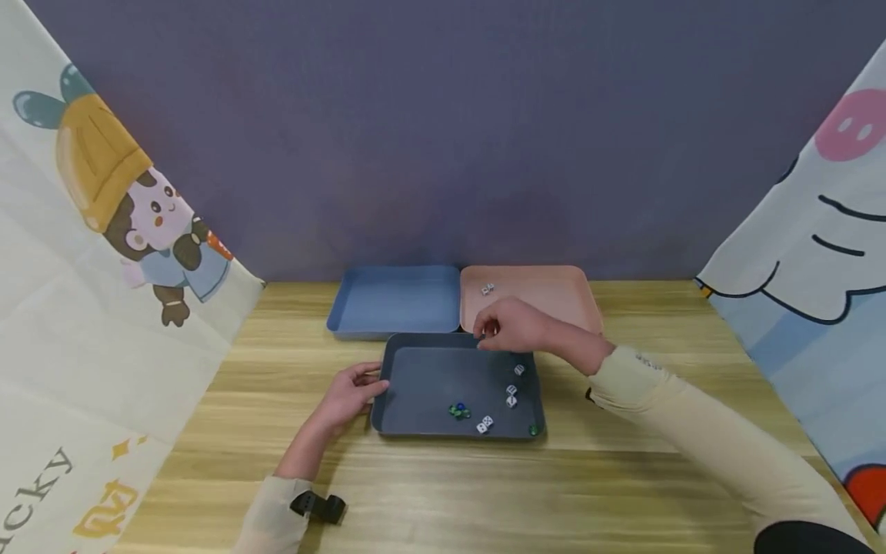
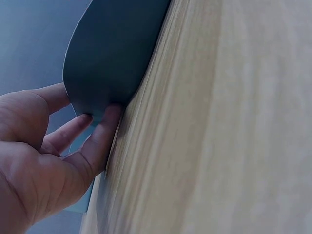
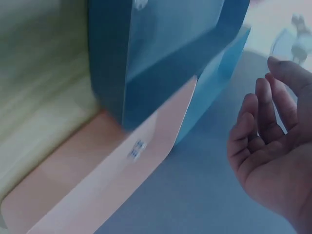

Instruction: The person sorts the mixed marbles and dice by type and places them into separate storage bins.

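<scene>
Dark tray: a dark grey-blue rectangular tray (image 1: 443, 377) with rounded corners and a low rim lies flat on the wooden table (image 1: 623, 477), nearest the person, just in front of the other two trays.
Contents: white dice (image 1: 511, 395) lie scattered in its right and near part, a small cluster of green and blue marbles (image 1: 459, 411) sits near the front middle, and a single green marble (image 1: 533, 430) lies in the near right corner.
Left hand: the left hand (image 1: 349, 396) rests on the table against the dark tray's left rim; in the wrist view its fingers (image 2: 100, 139) are almost straight, tips touching the rim's edge, holding nothing.
Right hand: the right hand (image 1: 508, 325) hovers over the far right edge of the dark tray, at the near edge of the pink one; in the wrist view its fingers (image 3: 261, 114) are loosely curved and apart, palm bare, nothing in them.
Pink tray: a pink tray (image 1: 547, 296) lies far right with one white die (image 1: 487, 289) in it.
Blue tray: a blue tray (image 1: 394, 302) lies far left, side by side with the pink one.
Surround: printed cartoon curtains (image 1: 83, 254) hang on both sides, a purple wall (image 1: 443, 131) behind.
</scene>
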### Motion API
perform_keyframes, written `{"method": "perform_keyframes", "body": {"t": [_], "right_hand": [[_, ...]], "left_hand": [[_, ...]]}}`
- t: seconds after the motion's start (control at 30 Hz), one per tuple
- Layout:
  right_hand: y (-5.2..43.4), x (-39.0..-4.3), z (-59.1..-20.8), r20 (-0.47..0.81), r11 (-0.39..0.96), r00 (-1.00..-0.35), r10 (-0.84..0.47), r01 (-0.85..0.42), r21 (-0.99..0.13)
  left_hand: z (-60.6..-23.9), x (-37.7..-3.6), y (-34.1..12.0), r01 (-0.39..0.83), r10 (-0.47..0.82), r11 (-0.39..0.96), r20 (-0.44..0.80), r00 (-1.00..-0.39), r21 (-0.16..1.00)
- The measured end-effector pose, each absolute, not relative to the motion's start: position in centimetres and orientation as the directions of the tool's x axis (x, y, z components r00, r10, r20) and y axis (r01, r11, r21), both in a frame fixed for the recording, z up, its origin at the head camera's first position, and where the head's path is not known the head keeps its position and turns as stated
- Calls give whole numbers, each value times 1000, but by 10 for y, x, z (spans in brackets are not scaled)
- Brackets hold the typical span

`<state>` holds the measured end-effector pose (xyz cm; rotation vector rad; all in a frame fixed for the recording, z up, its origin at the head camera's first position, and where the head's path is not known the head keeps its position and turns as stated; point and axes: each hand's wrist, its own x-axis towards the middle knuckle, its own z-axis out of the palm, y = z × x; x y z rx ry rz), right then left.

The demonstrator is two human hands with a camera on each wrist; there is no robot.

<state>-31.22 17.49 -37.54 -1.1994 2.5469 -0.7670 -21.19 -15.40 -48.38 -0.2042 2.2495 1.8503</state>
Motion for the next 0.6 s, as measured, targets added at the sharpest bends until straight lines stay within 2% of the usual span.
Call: {"method": "perform_keyframes", "body": {"t": [0.1,0.23,0.37,0.6], "right_hand": [[173,-292,-375,-34,511,-579,-814,-687,-517],[167,-268,-379,-90,496,-506,-858,-767,-407],[160,-252,-383,-134,482,-463,-876,-834,-268],[156,-240,-394,-209,471,-433,-877,-859,-202]], "left_hand": [[-483,-215,-151,-243,38,206,-256,-966,948],[-480,-211,-150,-241,49,199,-255,-966,950],[-478,-212,-152,-235,55,193,-250,-967,953],[-484,-213,-155,-227,62,205,-244,-968,952]]}}
